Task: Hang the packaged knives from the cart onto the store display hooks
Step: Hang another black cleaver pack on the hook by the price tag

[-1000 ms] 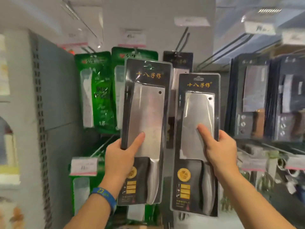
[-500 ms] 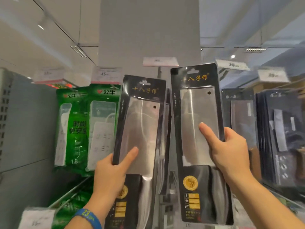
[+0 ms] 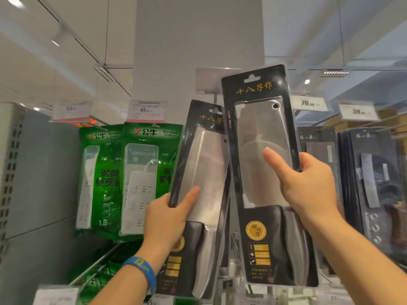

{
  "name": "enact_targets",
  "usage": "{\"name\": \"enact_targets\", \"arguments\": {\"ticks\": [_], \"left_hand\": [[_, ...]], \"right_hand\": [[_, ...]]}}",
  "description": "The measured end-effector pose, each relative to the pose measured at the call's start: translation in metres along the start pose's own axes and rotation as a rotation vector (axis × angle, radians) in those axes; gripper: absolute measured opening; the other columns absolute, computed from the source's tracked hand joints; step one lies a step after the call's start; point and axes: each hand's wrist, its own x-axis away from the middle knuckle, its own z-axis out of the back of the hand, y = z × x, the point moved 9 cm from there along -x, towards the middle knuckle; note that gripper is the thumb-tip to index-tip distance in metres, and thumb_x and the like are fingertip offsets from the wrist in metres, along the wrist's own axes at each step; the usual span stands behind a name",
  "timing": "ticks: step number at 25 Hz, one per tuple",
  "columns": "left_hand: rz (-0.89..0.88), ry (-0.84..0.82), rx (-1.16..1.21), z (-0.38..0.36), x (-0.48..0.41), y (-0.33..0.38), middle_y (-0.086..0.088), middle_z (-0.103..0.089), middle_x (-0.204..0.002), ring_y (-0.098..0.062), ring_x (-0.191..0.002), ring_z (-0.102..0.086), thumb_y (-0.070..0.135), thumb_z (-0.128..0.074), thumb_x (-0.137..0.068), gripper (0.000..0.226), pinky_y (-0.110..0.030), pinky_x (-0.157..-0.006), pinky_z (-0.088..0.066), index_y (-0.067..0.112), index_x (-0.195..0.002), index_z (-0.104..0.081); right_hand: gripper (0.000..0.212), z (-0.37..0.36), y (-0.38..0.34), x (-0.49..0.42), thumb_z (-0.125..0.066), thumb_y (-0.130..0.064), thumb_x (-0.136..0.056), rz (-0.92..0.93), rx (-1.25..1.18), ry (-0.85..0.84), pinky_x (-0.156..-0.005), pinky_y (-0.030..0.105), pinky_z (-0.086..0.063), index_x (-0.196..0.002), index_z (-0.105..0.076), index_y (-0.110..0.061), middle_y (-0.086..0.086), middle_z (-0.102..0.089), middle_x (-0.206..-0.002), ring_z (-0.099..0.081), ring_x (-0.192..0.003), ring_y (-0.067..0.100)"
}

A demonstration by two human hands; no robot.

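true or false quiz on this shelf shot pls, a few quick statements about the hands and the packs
1. The left hand grips one knife pack and the right hand grips another. True.
2. The right knife pack is held lower than the left knife pack. False: its top edge is higher.
3. A blue wristband sits on the left wrist. True.
4. The power strip packs hanging left of the knives are red. False: they are green.
5. The price tag above the nearer of those packs reads 45. True.
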Motion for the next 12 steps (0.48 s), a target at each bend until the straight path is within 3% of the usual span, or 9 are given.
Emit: {"name": "enact_targets", "arguments": {"ticks": [3,7,9,10,12], "left_hand": [[0.027,-0.011,-0.028,-0.004,0.004,-0.007,0.015,-0.073,-0.073,0.0,-0.066,-0.067,0.078,-0.065,-0.061,0.054,-0.033,-0.067,-0.058,0.026,-0.076,-0.073],[-0.015,0.002,0.0,-0.003,0.0,0.002,0.014,-0.073,-0.073,-0.002,-0.068,-0.067,0.08,-0.065,-0.06,0.055,-0.031,-0.063,-0.057,0.027,-0.076,-0.072],[-0.045,0.017,0.008,0.001,-0.005,0.008,0.017,-0.073,-0.074,0.001,-0.068,-0.068,0.079,-0.066,-0.062,0.051,-0.027,-0.061,-0.055,0.031,-0.076,-0.072],[-0.062,0.018,0.007,0.003,-0.007,0.009,0.019,-0.073,-0.074,0.002,-0.068,-0.068,0.079,-0.066,-0.063,0.05,-0.024,-0.06,-0.054,0.031,-0.076,-0.072],[-0.061,-0.001,-0.017,0.002,-0.007,0.001,0.016,-0.073,-0.073,0.0,-0.066,-0.068,0.081,-0.066,-0.063,0.055,-0.024,-0.058,-0.053,0.027,-0.075,-0.073]], "right_hand": [[0.071,0.0,0.003,0.004,-0.074,-0.072,-0.075,-0.036,-0.007,-0.012,-0.052,0.036,-0.028,-0.061,-0.032,-0.016,0.005,-0.032,-0.058,-0.027,-0.054,0.018],[0.073,0.001,0.007,0.004,-0.074,-0.071,-0.074,-0.075,0.0,-0.027,-0.052,0.039,-0.035,-0.063,-0.04,-0.008,0.013,-0.041,-0.059,-0.034,-0.054,0.026],[0.088,-0.002,0.012,0.002,-0.074,-0.075,-0.073,-0.118,-0.013,-0.042,-0.062,0.054,-0.05,-0.079,-0.053,0.01,0.031,-0.06,-0.078,-0.052,-0.068,0.048],[0.096,-0.003,0.014,0.002,-0.074,-0.077,-0.071,-0.135,-0.017,-0.045,-0.07,0.06,-0.053,-0.091,-0.057,0.015,0.036,-0.063,-0.093,-0.058,-0.08,0.053],[0.104,-0.005,0.015,0.003,-0.073,-0.08,-0.068,-0.153,-0.028,-0.06,-0.076,0.064,-0.053,-0.101,-0.057,0.017,0.038,-0.061,-0.103,-0.06,-0.09,0.054]]}}
